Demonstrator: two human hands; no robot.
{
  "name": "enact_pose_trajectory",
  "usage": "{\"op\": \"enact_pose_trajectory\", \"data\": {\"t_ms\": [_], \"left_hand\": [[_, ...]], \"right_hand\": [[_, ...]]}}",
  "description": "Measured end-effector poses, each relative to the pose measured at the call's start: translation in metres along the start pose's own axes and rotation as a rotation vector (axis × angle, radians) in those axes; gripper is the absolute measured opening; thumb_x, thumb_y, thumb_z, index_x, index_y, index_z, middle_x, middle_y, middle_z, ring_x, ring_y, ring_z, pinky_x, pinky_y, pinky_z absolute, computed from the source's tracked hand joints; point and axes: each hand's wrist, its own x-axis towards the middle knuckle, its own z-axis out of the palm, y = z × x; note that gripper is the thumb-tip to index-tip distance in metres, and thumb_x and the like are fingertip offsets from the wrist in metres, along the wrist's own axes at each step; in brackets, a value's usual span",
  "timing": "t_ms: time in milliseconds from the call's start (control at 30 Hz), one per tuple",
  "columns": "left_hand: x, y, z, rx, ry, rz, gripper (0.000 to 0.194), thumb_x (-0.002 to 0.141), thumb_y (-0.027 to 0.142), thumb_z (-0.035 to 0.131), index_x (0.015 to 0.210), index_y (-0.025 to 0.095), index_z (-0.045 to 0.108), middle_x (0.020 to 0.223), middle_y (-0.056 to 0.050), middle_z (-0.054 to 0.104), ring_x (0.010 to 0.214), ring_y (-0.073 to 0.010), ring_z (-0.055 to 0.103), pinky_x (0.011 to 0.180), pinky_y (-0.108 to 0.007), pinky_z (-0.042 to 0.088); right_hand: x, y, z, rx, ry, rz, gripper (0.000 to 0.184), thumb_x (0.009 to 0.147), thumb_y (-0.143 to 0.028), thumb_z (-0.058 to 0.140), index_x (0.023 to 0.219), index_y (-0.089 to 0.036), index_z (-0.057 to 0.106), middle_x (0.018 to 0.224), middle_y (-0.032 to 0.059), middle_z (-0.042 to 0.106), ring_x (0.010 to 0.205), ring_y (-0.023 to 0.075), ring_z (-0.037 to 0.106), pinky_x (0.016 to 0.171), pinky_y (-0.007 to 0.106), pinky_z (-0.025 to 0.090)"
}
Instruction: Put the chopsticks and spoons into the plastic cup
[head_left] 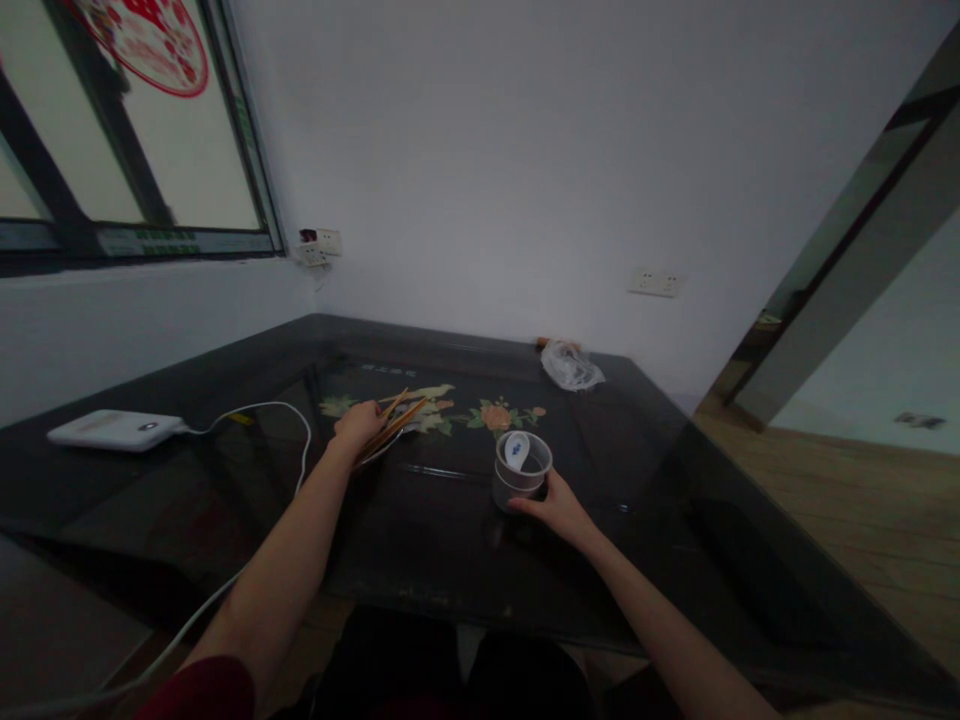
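Observation:
On the left, my left hand (358, 428) is closed at a bundle of wooden chopsticks (397, 422), its fingertips partly hidden behind the hand. The chopsticks lie slanted across a pale plate (380, 455), of which only the rim shows. With thumb and fingers round its right side, my right hand (556, 510) holds a clear, greyish cup-shaped container (517, 488) near the table's front edge. A white spoon (517, 450) with a small blue mark leans inside it.
The dark glossy table (450, 540) has a printed flower pattern. A white power bank (116, 430) lies at left, its white cable (310, 440) running behind my left forearm. A crumpled clear plastic bag (571, 366) lies at the back near the wall.

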Motion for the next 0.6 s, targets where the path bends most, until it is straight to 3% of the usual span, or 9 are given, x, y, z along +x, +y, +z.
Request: {"op": "enact_pose_trajectory", "data": {"t_ms": [233,467,600], "left_hand": [[0.004,0.003,0.009,0.056,0.046,0.153,0.057,0.075,0.056,0.048,0.116,0.017,0.057,0.113,-0.017,0.061,0.103,-0.0312,0.058,0.081,-0.035,0.047],[0.009,0.006,0.022,0.055,-0.05,0.257,0.092,0.07,0.067,0.052,0.145,0.026,0.019,0.139,-0.019,0.041,0.122,-0.037,0.045,0.093,-0.043,0.039],[0.009,0.006,0.025,0.059,-0.073,0.246,0.093,0.071,0.069,0.049,0.146,0.026,0.015,0.141,-0.02,0.038,0.124,-0.0382,0.042,0.094,-0.045,0.037]], "right_hand": [[-0.001,0.0,0.0,-0.009,-0.001,-0.024,0.07,0.059,-0.031,0.078,0.121,-0.018,0.051,0.12,0.0111,0.061,0.112,0.0268,0.056,0.101,0.045,0.039],[0.0,0.002,-0.001,-0.027,-0.006,-0.005,0.069,0.057,-0.033,0.079,0.118,-0.017,0.051,0.119,0.0118,0.061,0.112,0.0271,0.056,0.099,0.044,0.04],[0.0,0.001,-0.001,-0.037,-0.001,-0.004,0.069,0.058,-0.033,0.079,0.119,-0.017,0.05,0.119,0.0118,0.061,0.112,0.0268,0.056,0.099,0.044,0.04]]}}
